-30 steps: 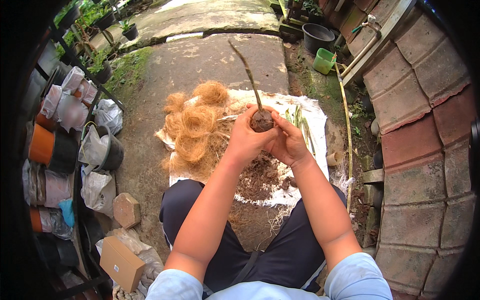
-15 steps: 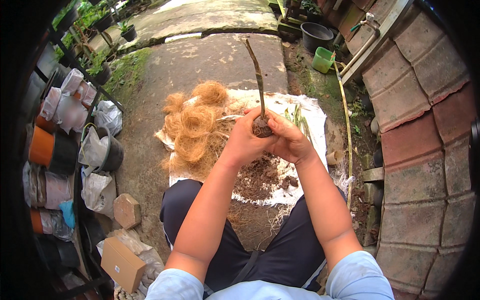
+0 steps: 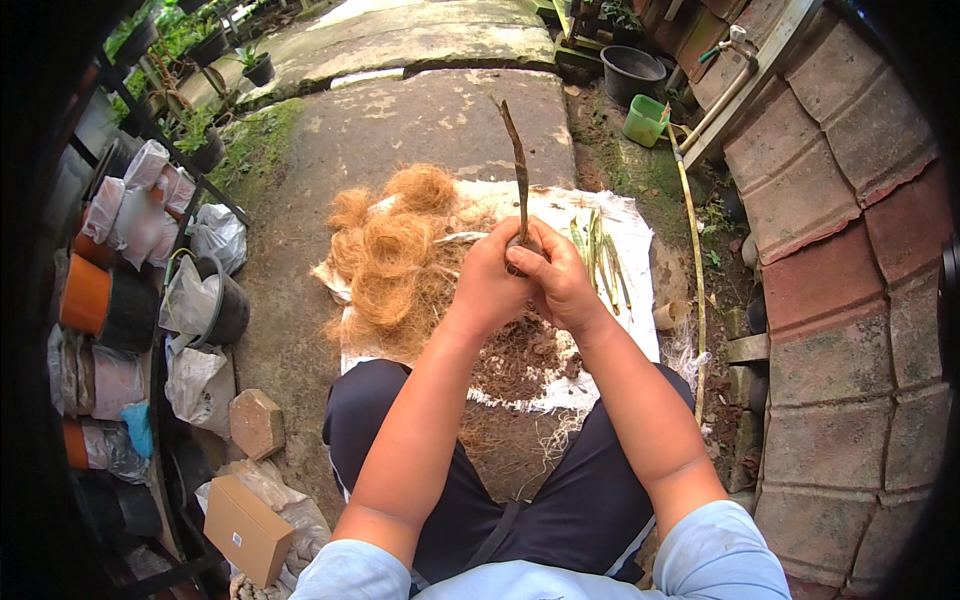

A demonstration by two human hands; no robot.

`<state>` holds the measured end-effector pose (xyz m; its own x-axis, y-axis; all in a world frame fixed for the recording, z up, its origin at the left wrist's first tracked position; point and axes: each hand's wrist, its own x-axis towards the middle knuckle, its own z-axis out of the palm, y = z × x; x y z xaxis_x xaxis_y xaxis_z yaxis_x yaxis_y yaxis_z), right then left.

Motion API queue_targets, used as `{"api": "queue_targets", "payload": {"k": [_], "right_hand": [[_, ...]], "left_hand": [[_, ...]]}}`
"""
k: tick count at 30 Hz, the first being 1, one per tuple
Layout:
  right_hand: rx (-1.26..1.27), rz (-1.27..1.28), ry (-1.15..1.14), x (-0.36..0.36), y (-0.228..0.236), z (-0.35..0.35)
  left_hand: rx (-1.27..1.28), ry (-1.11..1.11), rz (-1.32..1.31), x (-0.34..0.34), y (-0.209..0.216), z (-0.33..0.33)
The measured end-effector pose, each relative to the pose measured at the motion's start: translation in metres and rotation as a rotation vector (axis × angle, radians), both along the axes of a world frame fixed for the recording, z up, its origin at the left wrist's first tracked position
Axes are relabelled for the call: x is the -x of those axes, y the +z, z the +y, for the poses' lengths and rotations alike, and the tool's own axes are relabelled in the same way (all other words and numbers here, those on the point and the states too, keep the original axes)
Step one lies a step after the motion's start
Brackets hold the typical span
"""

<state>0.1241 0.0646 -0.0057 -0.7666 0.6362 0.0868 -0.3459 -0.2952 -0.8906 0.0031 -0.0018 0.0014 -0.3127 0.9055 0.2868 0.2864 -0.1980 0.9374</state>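
Left hand (image 3: 493, 272) and right hand (image 3: 562, 278) have fingers wrapped around the base of the stem (image 3: 521, 170), where gentle, even pressure from 2 sides should avoid snapping it.

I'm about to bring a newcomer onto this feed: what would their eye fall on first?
First, the dark, slender stem rising from the left hand and right hand, clasped together near the middle of the view. Next, the tangled orange-brown fibre on the left of the white sheet, with dark, crumbly soil toward its near edge.
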Motion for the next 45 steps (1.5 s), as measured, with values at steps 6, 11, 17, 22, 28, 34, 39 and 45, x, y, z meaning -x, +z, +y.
{"api": "queue_targets", "payload": {"k": [6,11,17,22,28,34,39,45], "right_hand": [[-0.072,-0.017,-0.029,0.002,0.0,-0.003],[0.151,0.017,0.111,-0.005,0.005,0.005],[0.244,0.028,0.284,-0.01,0.021,0.006],[0.454,0.052,0.268,-0.01,0.002,0.01],[0.521,0.038,0.198,-0.006,-0.002,0.006],[0.401,-0.047,0.14,-0.007,0.011,0.0],[0.175,-0.034,-0.005,-0.003,0.013,0.004],[0.008,-0.143,-0.057,0.0,0.003,0.001]], "left_hand": [[0.051,0.014,0.003,-0.001,0.002,-0.003],[-0.042,0.018,0.026,-0.005,0.012,-0.005],[-0.045,-0.131,-0.06,0.005,0.014,-0.007],[0.053,-0.078,-0.037,0.002,0.012,-0.008],[0.096,-0.066,-0.052,0.002,-0.001,-0.004],[0.079,-0.042,-0.247,-0.003,0.0,0.0],[0.008,-0.063,-0.3,-0.006,0.008,0.001],[-0.038,-0.275,-0.743,-0.001,0.0,-0.001]]}}
